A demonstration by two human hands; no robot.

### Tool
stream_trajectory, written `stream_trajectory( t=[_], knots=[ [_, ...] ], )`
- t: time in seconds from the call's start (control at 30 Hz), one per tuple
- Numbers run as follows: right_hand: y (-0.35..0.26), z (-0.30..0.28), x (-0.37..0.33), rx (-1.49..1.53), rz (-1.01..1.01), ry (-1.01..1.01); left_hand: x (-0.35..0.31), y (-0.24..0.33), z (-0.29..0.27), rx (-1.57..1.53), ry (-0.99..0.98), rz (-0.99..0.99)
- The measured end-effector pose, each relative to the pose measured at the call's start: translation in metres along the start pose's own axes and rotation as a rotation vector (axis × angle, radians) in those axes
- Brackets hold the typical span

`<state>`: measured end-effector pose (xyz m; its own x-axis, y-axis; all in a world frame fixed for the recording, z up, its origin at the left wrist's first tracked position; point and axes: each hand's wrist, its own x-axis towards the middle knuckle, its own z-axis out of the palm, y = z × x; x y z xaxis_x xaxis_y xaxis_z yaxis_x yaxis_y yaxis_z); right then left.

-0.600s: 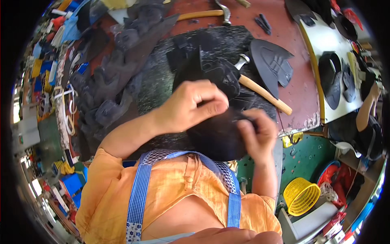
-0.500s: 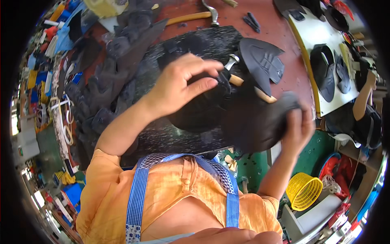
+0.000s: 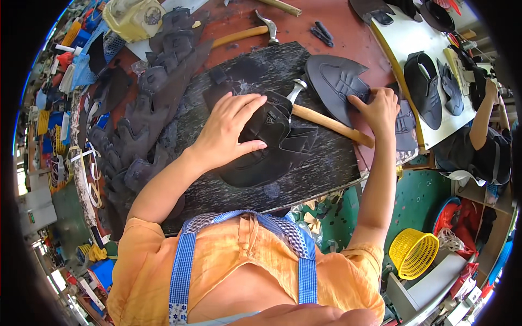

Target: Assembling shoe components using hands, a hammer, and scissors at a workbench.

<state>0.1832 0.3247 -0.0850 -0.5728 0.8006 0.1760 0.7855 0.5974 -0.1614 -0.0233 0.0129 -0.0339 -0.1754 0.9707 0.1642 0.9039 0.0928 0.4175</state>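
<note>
The left hand (image 3: 231, 130) lies flat, fingers spread, on a black leather shoe piece (image 3: 261, 152) in the middle of the frame. The right hand (image 3: 378, 108) presses another dark grey leather piece (image 3: 334, 81) at upper right. A wooden-handled hammer (image 3: 326, 120) lies between them on the tabletop (image 3: 353, 38).

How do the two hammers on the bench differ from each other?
The near hammer lies on the dark work slab between the person's hands, head towards the left hand; the far hammer lies on bare red bench top, away from both hands. The near head looks rounded, the far one curved like a claw. Both have pale wooden handles.
</note>
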Motion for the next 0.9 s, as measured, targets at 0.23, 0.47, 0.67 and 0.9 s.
stream_trajectory(
  t=[0.23,0.47,0.67,0.9],
  knots=[
    [-0.012,-0.015,0.001,1.019,-0.04,0.059,0.011,0.008,-0.022,0.002,0.178,0.103],
    [-0.111,-0.136,-0.05,1.377,-0.317,-0.21,0.057,0.061,-0.099,0.225,0.457,0.357],
    [-0.136,-0.125,-0.065,1.627,-0.299,-0.514,0.006,0.044,-0.111,-0.651,0.033,-0.169],
    [-0.119,-0.065,-0.086,0.945,-0.471,-0.125,-0.125,-0.031,-0.113,-0.852,0.095,-0.559]
  ],
)
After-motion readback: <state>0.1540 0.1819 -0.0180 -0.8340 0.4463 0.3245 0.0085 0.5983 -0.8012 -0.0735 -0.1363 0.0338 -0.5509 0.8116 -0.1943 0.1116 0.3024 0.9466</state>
